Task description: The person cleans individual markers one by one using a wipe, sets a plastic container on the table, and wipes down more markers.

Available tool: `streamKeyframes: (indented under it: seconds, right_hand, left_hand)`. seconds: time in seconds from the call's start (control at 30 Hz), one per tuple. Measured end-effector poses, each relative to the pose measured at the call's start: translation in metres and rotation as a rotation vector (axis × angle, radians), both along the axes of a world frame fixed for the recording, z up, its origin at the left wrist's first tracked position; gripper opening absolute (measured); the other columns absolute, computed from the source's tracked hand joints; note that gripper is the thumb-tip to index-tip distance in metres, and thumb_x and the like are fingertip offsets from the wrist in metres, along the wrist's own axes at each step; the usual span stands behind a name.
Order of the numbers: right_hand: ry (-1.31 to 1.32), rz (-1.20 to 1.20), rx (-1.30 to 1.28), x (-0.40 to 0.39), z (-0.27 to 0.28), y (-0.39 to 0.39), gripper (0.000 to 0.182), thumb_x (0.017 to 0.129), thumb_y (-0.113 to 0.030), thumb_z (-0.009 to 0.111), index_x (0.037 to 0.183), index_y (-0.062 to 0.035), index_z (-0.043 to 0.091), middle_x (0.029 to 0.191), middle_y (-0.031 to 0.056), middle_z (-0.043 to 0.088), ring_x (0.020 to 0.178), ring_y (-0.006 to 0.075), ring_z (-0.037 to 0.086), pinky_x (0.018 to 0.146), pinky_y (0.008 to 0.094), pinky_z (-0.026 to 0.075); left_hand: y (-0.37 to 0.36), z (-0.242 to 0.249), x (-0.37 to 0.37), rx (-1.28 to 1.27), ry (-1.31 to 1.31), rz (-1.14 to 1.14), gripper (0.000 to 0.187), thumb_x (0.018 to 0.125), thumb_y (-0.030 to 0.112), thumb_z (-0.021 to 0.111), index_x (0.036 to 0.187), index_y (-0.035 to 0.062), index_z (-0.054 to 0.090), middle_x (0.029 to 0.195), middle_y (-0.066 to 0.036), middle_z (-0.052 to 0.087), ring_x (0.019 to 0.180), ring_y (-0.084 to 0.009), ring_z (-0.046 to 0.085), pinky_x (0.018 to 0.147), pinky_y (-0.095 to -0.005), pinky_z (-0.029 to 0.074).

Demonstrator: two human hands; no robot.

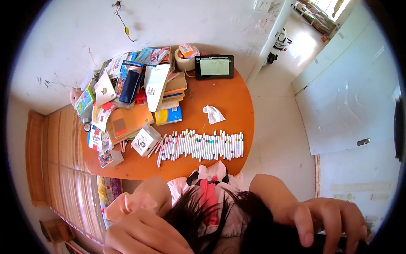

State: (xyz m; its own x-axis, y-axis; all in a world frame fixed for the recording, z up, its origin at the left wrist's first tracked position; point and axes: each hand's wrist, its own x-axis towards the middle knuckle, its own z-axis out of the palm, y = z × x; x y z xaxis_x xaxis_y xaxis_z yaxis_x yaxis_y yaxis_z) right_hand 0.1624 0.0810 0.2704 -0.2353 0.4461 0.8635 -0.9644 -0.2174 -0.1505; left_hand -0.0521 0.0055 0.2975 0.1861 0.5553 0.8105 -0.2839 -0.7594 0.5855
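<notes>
My left hand [141, 230] is raised close to the camera at the lower left, a pink scrunchie [129, 206] round its wrist. Its fingers run together toward the bottom edge, and the tips are cut off. On the lower right my right hand [327, 218] is up near the camera too, fingers apart and bent downward over a dark area. Dark hair [198, 211] hangs between the hands. Both hands are off the table. White marker pens [203, 146] lie side by side in a long row along the front of the orange table [203, 97].
Piled books [131, 118] and a dark pencil case [130, 86] fill the table's left side. A white box [146, 140] stands beside the pens, with a cup [111, 158] nearby. Behind are a tablet [214, 67] and crumpled tissue [213, 114]. A white door [347, 97] stands right.
</notes>
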Motion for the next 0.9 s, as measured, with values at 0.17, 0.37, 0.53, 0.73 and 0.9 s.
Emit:
streamKeyframes:
  seconds: [0.17, 0.37, 0.53, 0.73, 0.9]
  right_hand:
    - [0.105, 0.309, 0.034, 0.008, 0.004, -0.002, 0.039, 0.094, -0.038, 0.057, 0.128, -0.0181, 0.059, 0.120, 0.0082, 0.059, 0.100, 0.0249, 0.058, 0.076, 0.0404, 0.053]
    - [-0.273, 0.550, 0.126, 0.040, -0.059, -0.008, 0.059, 0.093, -0.047, 0.054, 0.127, 0.0006, 0.054, 0.110, 0.0301, 0.057, 0.089, 0.0363, 0.063, 0.072, 0.0443, 0.054]
    - [-0.301, 0.240, 0.863, 0.025, -0.043, 0.022, 0.072, 0.089, -0.061, 0.052, 0.121, 0.0024, 0.058, 0.123, 0.0141, 0.059, 0.103, 0.0366, 0.059, 0.094, 0.0456, 0.043]
    - [0.154, 0.637, 0.630, 0.038, -0.096, 0.019, 0.027, 0.098, -0.018, 0.043, 0.076, -0.0086, 0.055, 0.061, 0.0066, 0.053, 0.063, 0.0270, 0.057, 0.064, 0.0416, 0.047]
    - [-0.384, 0.432, 0.567, 0.029, -0.150, 0.035, 0.017, 0.093, -0.019, 0.054, 0.087, -0.0065, 0.063, 0.071, 0.0082, 0.061, 0.066, 0.0248, 0.061, 0.065, 0.0387, 0.049]
  left_hand:
    - [-0.001, -0.009, 0.005, 0.238, -0.079, 0.076, 0.040, 0.101, 0.022, 0.039, 0.076, 0.0091, 0.068, 0.080, -0.004, 0.071, 0.072, -0.0146, 0.068, 0.069, -0.0238, 0.050]
    - [0.000, -0.012, -0.008, 0.473, -0.063, -0.044, 0.031, 0.098, 0.015, 0.044, 0.078, 0.0083, 0.068, 0.085, -0.008, 0.071, 0.080, -0.0184, 0.069, 0.075, -0.0284, 0.054]
    - [-0.015, -0.021, -0.023, 0.306, 0.152, -0.310, 0.025, 0.097, 0.011, 0.044, 0.094, -0.0003, 0.065, 0.105, -0.018, 0.066, 0.092, -0.0324, 0.068, 0.084, -0.0417, 0.055]
    - [-0.018, -0.044, -0.012, 0.288, 0.594, -0.637, 0.029, 0.097, 0.014, 0.039, 0.113, -0.0048, 0.055, 0.121, -0.024, 0.056, 0.117, -0.0385, 0.053, 0.099, -0.0509, 0.041]
    - [0.001, -0.091, -0.023, 0.140, 0.524, -0.651, 0.023, 0.083, 0.021, 0.056, 0.097, 0.0021, 0.060, 0.103, -0.016, 0.061, 0.094, -0.0285, 0.057, 0.080, -0.0430, 0.046]
